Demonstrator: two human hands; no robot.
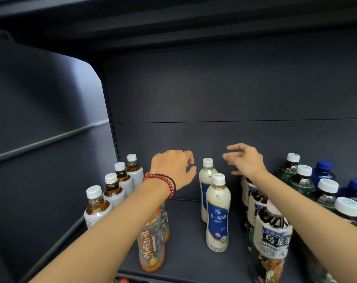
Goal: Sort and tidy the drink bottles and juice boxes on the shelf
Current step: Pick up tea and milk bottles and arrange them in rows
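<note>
Two milk tea bottles (217, 213) with blue labels stand one behind the other mid-shelf. My left hand (174, 166) hovers just left of the rear one's cap, fingers loosely curled, holding nothing. My right hand (244, 159) hangs to the right of that cap with fingers spread, also free. Orange tea bottles (151, 248) stand under my left forearm. A row of brown tea bottles (112, 189) with white caps lines the left side. Dark oolong bottles (272, 235) sit beneath my right forearm.
Green-labelled dark bottles (301, 180) and blue-capped bottles (324, 170) crowd the right. The grey shelf floor (185, 225) shows bare between the rows. A dark back panel (214, 135) and a side wall (51, 139) bound the space.
</note>
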